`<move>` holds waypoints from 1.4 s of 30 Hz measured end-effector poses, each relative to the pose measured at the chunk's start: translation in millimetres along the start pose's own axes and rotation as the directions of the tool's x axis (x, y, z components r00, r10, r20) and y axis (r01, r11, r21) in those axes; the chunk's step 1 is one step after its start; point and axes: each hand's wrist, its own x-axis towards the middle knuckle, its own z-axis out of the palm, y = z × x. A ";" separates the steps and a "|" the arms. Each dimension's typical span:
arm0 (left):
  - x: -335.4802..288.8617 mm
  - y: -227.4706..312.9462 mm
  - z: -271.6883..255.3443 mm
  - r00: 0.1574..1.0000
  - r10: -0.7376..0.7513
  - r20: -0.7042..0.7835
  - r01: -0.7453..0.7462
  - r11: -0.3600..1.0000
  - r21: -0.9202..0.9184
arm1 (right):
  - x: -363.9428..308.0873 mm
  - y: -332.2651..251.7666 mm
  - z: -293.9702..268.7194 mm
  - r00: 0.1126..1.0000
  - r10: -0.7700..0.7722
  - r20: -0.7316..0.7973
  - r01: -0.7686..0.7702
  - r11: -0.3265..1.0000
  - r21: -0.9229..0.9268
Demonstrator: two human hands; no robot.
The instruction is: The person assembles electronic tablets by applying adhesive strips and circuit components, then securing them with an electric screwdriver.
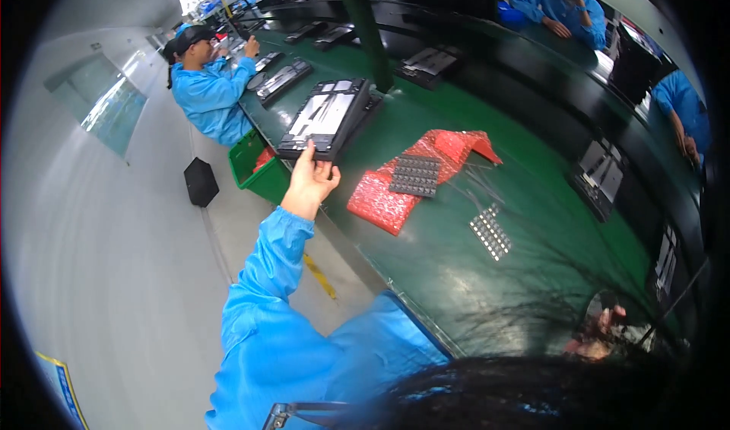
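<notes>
My left hand [310, 180] reaches far left along the bench. Its thumb lies on top of the near edge of a flat black device housing [323, 118] with a silvery-white inside, and the fingers curl beneath that edge. The housing sits tilted over another dark unit. What seems to be my right hand [597, 335] shows at the lower right, largely hidden by dark hair; its grip is not visible. Between the hands lie a red bubble-wrap sheet [388, 198], a dark grid-like pad [415, 176] on it, and a sheet of small light pieces [490, 232].
The green bench top [411, 255] runs away to the far left. A green bin [258, 171] stands beside its edge. More housings, one at the right [601, 175], lie on the dark conveyor line. A co-worker in blue [209, 88] works farther left; others sit opposite. A green post [365, 31] rises behind.
</notes>
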 end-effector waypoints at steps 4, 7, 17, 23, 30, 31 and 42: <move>43.9 16.1 -27.0 0.996 -0.025 0.083 0.016 0.995 0.100 | -0.9 16.9 -24.3 0.999 0.032 0.034 -0.034 0.998 0.046; 25.4 23.9 -30.5 0.993 0.013 0.119 -0.027 0.993 0.117 | 5.2 35.3 -29.2 0.999 0.033 -0.018 -0.032 0.997 0.076; -91.5 -75.1 24.8 0.917 0.188 0.352 -0.243 0.963 0.118 | 13.3 12.4 -13.4 0.998 -0.044 0.045 0.040 0.996 0.081; -209.4 -200.3 4.8 0.771 -0.294 0.565 0.071 0.921 0.383 | 24.8 5.0 -18.0 0.994 -0.091 0.054 0.087 0.993 0.079; -285.5 -288.5 2.8 0.583 -0.759 0.292 0.474 0.608 0.637 | 32.1 -4.1 -39.9 0.986 -0.158 -0.049 0.162 0.982 0.097; -286.8 -294.1 0.7 0.588 -0.758 0.283 0.475 0.606 0.638 | 33.0 -4.4 -42.0 0.988 -0.148 -0.050 0.152 0.983 0.104; -207.4 -195.7 62.5 0.142 -0.830 0.540 -0.571 0.377 0.729 | 32.2 -4.2 -40.0 0.986 -0.161 -0.041 0.163 0.985 0.061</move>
